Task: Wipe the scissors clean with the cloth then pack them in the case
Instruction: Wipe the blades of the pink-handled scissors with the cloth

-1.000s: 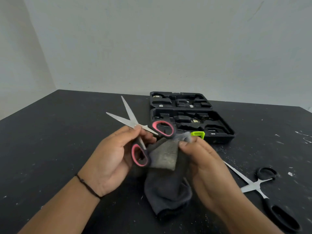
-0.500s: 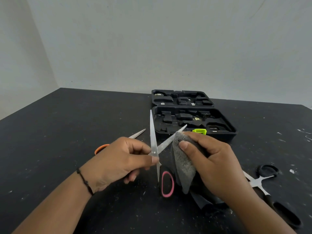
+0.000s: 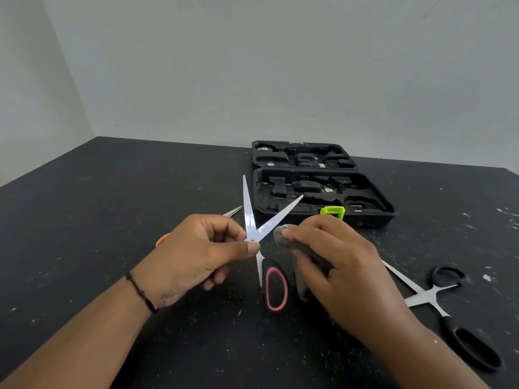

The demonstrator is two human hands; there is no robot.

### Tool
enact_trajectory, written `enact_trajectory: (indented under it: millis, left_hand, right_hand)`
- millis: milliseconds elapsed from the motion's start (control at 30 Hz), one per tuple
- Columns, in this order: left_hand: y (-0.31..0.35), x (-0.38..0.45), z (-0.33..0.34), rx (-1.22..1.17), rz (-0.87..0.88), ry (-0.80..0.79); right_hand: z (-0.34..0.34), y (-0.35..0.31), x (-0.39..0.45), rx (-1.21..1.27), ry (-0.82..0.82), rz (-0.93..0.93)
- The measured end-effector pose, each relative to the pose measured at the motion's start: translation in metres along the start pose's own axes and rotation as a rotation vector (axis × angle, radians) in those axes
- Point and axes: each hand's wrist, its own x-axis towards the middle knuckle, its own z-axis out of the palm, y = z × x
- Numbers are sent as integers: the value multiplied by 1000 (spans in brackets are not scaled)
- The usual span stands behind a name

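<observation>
My left hand [image 3: 196,256] pinches the pink-and-black scissors [image 3: 250,220] at the pivot, blades spread in a V pointing up and away, one pink-lined handle loop hanging below. My right hand [image 3: 337,268] grips the grey cloth [image 3: 283,234], bunched under its fingers, just right of the pivot near the base of the right blade. The open black case [image 3: 373,203] with moulded recesses lies behind the hands.
Black-handled scissors [image 3: 432,293] lie open on the black table [image 3: 84,220] at the right. Orange-handled scissors [image 3: 233,211] lie behind my left hand, mostly hidden. A lime-green latch [image 3: 332,211] sits on the case's front edge. White walls stand behind.
The scissors were turned from blades pointing left to blades pointing up and away. The cloth slid down the right blade toward the pivot, and more of it is bunched in my right hand.
</observation>
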Motion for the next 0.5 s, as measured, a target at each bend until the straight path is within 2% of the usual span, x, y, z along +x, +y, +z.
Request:
enact_trajectory:
  millis: [200,400,500]
  left_hand:
    - [-2,-2,9,92,95,8]
    - [-4,-2,18,120,149,1]
    - [-5,-2,19,111,140,15]
  right_hand:
    - [7,-9,-1,-170,-29,-131]
    - [11,-7,-3,-245,-14,6]
    - [12,-7,-4,-225,-65,-52]
